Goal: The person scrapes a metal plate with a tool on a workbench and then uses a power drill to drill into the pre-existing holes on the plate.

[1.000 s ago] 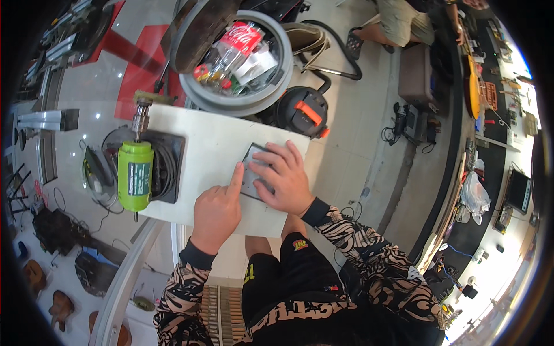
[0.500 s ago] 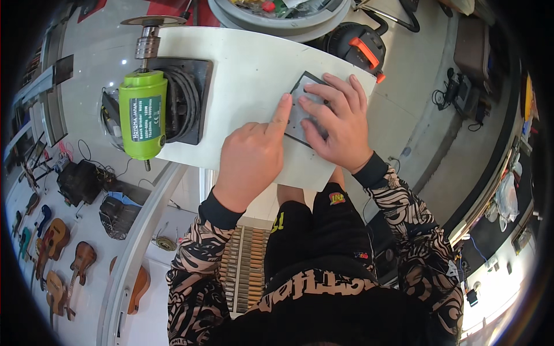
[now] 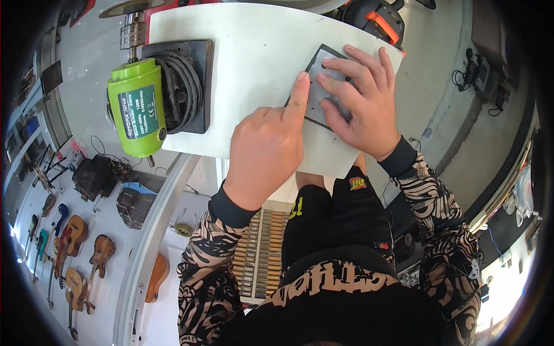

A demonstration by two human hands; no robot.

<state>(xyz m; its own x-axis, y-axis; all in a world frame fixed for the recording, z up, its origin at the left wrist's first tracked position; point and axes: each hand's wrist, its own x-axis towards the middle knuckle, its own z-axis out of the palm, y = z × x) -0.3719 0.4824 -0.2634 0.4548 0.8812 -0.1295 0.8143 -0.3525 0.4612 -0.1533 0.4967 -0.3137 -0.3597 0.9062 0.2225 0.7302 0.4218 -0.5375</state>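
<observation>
A flat rectangular grey plate point(image 3: 315, 96) with a dark border and small dark spots lies slantwise on the white tabletop. My right hand point(image 3: 362, 101) rests over its right part, fingers spread and holding nothing, with the fingertips on or just above the surface. Much of the plate is hidden beneath that hand. From the near left comes my left hand point(image 3: 270, 147), its index finger stretched out so the tip meets the plate's left edge. Its other fingers are curled under and mostly hidden; nothing shows in them.
On the table's left stands a green bench grinder point(image 3: 137, 106) with a disc on its shaft, beside a coiled black cable point(image 3: 183, 92) on a dark base. A black machine with an orange handle point(image 3: 382, 27) is beyond the far right corner. Guitars point(image 3: 74, 233) lie lower left.
The whole view has shifted, so plate and hands appear farther right and the table higher. Both hands keep nearly the same pose at the plate.
</observation>
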